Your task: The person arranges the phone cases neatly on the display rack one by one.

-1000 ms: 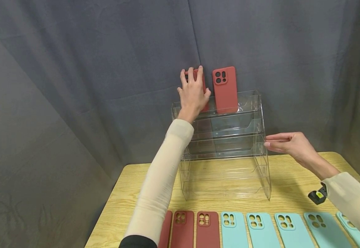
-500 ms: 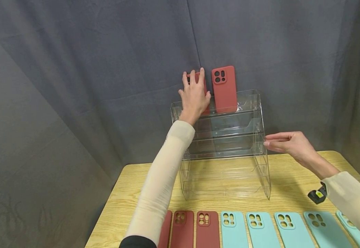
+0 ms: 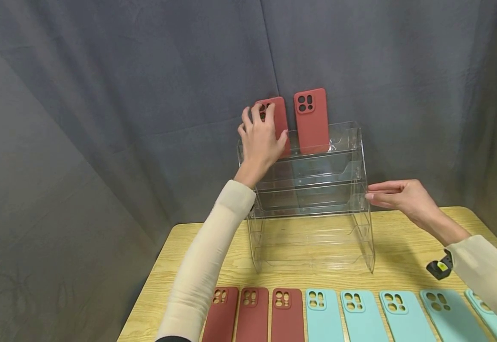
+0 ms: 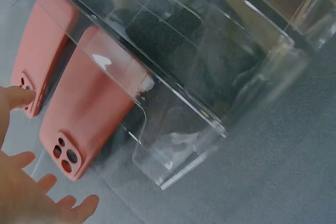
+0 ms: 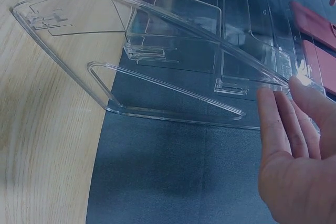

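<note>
Left hand [image 3: 257, 142] spread, gripping nothing, red rectangular phone case [image 3: 281, 116] behind it, upright atop clear plastic rack [image 3: 325, 183], narrow gap to second red case [image 3: 312, 123], right hand [image 3: 408, 197] straight-fingered, touching rack's side edge

Setting: curtained-off staging booth; wider premises not identifiable. Grey drapes [image 3: 154, 85] hang behind and on both sides of a wood-grain table [image 3: 406, 261] bearing a clear tiered rack [image 3: 317, 182].
</note>
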`<state>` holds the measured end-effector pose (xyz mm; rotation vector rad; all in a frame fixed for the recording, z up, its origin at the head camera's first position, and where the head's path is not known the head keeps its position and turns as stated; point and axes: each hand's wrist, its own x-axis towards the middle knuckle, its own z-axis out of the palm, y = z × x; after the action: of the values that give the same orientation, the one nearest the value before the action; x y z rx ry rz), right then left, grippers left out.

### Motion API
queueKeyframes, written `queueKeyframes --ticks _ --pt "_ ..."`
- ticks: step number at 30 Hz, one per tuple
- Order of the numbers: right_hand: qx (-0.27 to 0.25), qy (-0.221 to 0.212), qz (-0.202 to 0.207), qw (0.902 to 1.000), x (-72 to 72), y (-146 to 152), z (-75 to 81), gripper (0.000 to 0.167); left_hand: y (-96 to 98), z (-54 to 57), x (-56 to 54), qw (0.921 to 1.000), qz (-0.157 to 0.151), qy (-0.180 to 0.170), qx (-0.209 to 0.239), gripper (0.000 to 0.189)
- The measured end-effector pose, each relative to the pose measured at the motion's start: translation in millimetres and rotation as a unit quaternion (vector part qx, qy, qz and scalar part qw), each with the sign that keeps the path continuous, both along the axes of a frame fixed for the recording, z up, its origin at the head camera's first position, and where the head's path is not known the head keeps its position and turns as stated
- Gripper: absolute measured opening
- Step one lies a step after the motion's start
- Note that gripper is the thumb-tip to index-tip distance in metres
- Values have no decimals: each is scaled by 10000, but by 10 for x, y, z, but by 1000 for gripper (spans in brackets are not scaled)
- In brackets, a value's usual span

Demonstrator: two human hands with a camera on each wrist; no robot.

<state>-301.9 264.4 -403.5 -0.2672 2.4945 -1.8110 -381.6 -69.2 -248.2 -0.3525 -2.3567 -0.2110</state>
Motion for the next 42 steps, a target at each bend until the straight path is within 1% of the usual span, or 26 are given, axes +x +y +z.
queueKeyframes --ticks 4,8,12,15,18,23,28,32,36,39,42 --pt "71 29 -7 10000 0 -8 1 64 -173 -68 132 9996 -136 115 200 61" --pt "-35 7 27 10000 13 2 5 65 -359 -196 276 9989 -266 92 371 56" --pt "-118 -12 66 9999 25 15 12 65 -557 -375 444 9973 -495 -1 533 49" --pt "-87 -27 53 9999 31 28 16 65 -694 -520 579 9958 -652 -106 638 44" --pt "-74 -43 33 10000 33 34 15 65 -821 -661 715 9946 -726 -202 715 41" --pt "-27 -43 10 10000 21 36 1 66 -1022 -900 956 9935 -830 -367 680 36" --pt "66 -63 -4 10000 17 33 -13 65 -1234 -1188 1225 9915 -866 -699 679 35" --pt "159 -69 -27 9998 30 36 -8 65 -1396 -1423 1426 9901 -788 -935 683 36" --pt "183 -30 -53 9998 43 39 2 65 -1518 -1622 1608 9883 -717 -1218 574 40" --pt "139 -37 -80 9999 46 39 3 64 -1591 -1760 1745 9835 -684 -1609 463 45" --pt "133 -20 -64 9999 42 33 -5 63 -1662 -1904 1882 9742 -660 -2109 461 49"
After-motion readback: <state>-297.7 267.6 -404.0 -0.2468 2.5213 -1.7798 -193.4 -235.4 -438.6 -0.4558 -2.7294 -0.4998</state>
